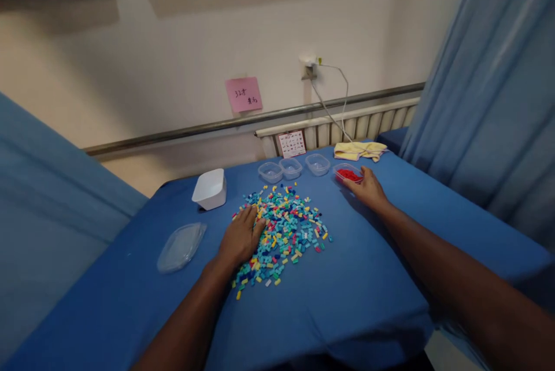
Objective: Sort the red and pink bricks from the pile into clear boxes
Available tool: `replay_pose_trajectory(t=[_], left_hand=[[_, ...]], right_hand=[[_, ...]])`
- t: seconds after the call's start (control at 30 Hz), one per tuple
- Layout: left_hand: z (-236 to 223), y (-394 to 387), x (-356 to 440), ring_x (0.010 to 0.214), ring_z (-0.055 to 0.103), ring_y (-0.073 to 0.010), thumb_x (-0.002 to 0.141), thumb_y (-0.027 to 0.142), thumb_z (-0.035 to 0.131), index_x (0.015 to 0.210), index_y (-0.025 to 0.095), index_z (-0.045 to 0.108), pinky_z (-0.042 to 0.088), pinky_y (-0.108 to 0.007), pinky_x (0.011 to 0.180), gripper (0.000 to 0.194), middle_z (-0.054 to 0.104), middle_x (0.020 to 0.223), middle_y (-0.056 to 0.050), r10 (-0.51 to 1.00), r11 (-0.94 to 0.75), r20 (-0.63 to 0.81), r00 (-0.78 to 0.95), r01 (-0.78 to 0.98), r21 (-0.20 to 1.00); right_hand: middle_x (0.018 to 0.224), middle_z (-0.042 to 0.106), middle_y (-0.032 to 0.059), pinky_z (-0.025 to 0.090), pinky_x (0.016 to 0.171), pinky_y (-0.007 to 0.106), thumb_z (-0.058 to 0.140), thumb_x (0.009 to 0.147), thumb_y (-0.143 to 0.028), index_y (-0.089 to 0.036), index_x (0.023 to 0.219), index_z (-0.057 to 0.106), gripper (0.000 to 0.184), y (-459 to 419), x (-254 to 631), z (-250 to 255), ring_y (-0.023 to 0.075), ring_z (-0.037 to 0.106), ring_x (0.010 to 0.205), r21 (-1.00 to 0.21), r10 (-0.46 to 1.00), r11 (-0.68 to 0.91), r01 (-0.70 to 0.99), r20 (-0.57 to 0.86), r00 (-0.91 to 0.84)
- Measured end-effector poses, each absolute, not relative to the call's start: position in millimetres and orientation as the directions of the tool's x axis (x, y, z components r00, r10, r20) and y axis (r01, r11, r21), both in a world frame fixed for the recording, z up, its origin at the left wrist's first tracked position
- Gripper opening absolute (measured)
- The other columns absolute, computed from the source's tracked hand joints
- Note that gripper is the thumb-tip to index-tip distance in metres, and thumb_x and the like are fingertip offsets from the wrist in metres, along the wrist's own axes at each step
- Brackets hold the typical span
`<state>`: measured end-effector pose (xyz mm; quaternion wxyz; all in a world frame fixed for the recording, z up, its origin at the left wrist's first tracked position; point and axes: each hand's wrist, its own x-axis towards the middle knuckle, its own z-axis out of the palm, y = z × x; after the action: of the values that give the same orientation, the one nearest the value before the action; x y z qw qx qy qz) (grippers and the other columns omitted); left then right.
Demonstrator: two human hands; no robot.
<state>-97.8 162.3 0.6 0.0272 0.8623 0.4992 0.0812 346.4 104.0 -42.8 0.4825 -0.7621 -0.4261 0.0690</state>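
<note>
A heap of small coloured bricks (286, 226) in teal, yellow, red and blue lies in the middle of the blue-covered table (355, 284). My left hand (240, 238) rests flat on the heap's left edge, fingers stretched out over the bricks. My right hand (367, 188) reaches to the far right and touches the near rim of a small clear tub holding red bricks (347, 174); its fingers are curled together at the rim, and what they hold, if anything, is hidden.
Three clear small tubs (291, 168) stand in a row behind the heap. A white square bowl (210, 189) and a clear lid (181, 247) lie to the left. A yellow cloth (359, 150), a radiator, a cable and blue curtains border the table.
</note>
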Motion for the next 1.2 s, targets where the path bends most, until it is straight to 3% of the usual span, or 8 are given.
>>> replay_pose_trajectory(t=[0.33, 0.57, 0.7, 0.8, 0.97, 1.1, 1.17, 1.2], left_hand=[[3.9, 161.5, -98.2, 0.165, 0.037, -0.0306, 0.107, 0.067, 0.030, 0.162, 0.021, 0.057, 0.027, -0.050, 0.138, 0.076, 0.044, 0.173, -0.010, 0.890, -0.452, 0.150, 0.431, 0.877, 0.163], [9.4, 146.1, -84.8, 0.167, 0.032, -0.0327, 0.111, 0.064, 0.028, 0.166, 0.011, 0.047, 0.025, -0.050, 0.137, 0.079, 0.039, 0.176, -0.019, 0.897, -0.441, 0.076, 0.435, 0.893, 0.087], [9.7, 130.3, -68.5, 0.168, 0.028, -0.0365, 0.113, 0.065, 0.025, 0.168, 0.006, 0.043, 0.022, -0.052, 0.138, 0.083, 0.035, 0.177, -0.021, 0.897, -0.442, 0.039, 0.441, 0.894, 0.076], [11.0, 119.4, -57.1, 0.168, 0.028, -0.0329, 0.115, 0.062, 0.024, 0.169, 0.012, 0.044, 0.021, -0.051, 0.138, 0.076, 0.036, 0.178, -0.019, 0.886, -0.463, 0.043, 0.461, 0.879, 0.116], [29.0, 117.5, -78.4, 0.167, 0.032, -0.0323, 0.112, 0.062, 0.037, 0.167, 0.018, 0.049, 0.027, -0.056, 0.135, 0.071, 0.036, 0.178, -0.018, 0.939, -0.344, 0.091, 0.332, 0.919, 0.194], [50.3, 130.0, -146.4, 0.161, 0.040, -0.0404, 0.104, 0.053, 0.055, 0.158, 0.015, 0.057, 0.029, -0.063, 0.131, 0.065, 0.043, 0.172, -0.024, 0.977, -0.069, 0.206, 0.055, 0.996, 0.060], [55.5, 136.8, -181.8, 0.159, 0.041, -0.0457, 0.102, 0.058, 0.058, 0.152, 0.013, 0.059, 0.027, -0.069, 0.129, 0.068, 0.050, 0.166, -0.027, 0.969, 0.142, 0.197, -0.148, 0.989, 0.046], [56.1, 139.6, -195.9, 0.153, 0.047, -0.0498, 0.100, 0.063, 0.058, 0.148, 0.009, 0.061, 0.033, -0.071, 0.124, 0.072, 0.056, 0.158, -0.031, 0.965, 0.189, 0.174, -0.197, 0.980, 0.059]], right_hand=[[0.148, 0.062, 0.0331, 0.048, 0.112, 0.066, 0.080, 0.074, -0.067, -0.012, 0.143, 0.055, 0.092, 94.8, 434.9, -35.6, 0.0479, 0.061, 0.137, -0.804, 0.610, -0.253, 0.538, 0.299, 0.733], [0.151, 0.058, 0.0365, 0.044, 0.115, 0.062, 0.082, 0.072, -0.072, -0.007, 0.149, 0.056, 0.104, 86.5, 445.1, -43.0, 0.0492, 0.057, 0.139, -0.776, 0.666, -0.302, 0.554, 0.244, 0.705], [0.160, 0.048, 0.0417, 0.036, 0.124, 0.054, 0.061, 0.083, -0.086, 0.007, 0.156, 0.052, 0.119, 78.6, 438.6, -36.6, 0.0463, 0.042, 0.154, -0.645, 0.643, -0.210, 0.735, 0.475, 0.601], [0.160, 0.053, 0.0342, 0.038, 0.122, 0.049, 0.052, 0.093, -0.078, -0.001, 0.160, 0.053, 0.102, 70.9, 425.5, -33.6, 0.0385, 0.045, 0.155, -0.564, 0.651, -0.078, 0.822, 0.596, 0.470], [0.137, 0.073, 0.0242, 0.051, 0.105, 0.055, 0.054, 0.089, -0.064, -0.022, 0.145, 0.069, 0.072, 67.0, 405.3, -42.2, 0.0399, 0.067, 0.126, -0.538, 0.775, 0.021, 0.842, 0.541, 0.326], [0.125, 0.079, 0.0209, 0.054, 0.097, 0.055, 0.059, 0.083, -0.057, -0.026, 0.124, 0.077, 0.054, 68.6, 397.1, -45.2, 0.0390, 0.075, 0.105, -0.611, 0.817, 0.018, 0.791, 0.465, 0.340], [0.121, 0.081, 0.0193, 0.055, 0.096, 0.054, 0.063, 0.079, -0.054, -0.027, 0.115, 0.078, 0.047, 69.1, 392.6, -42.3, 0.0379, 0.076, 0.098, -0.668, 0.845, 0.012, 0.744, 0.404, 0.349], [0.120, 0.081, 0.0184, 0.055, 0.095, 0.054, 0.064, 0.078, -0.053, -0.028, 0.111, 0.078, 0.043, 69.5, 390.3, -40.4, 0.0371, 0.076, 0.094, -0.689, 0.860, 0.010, 0.724, 0.376, 0.346]])
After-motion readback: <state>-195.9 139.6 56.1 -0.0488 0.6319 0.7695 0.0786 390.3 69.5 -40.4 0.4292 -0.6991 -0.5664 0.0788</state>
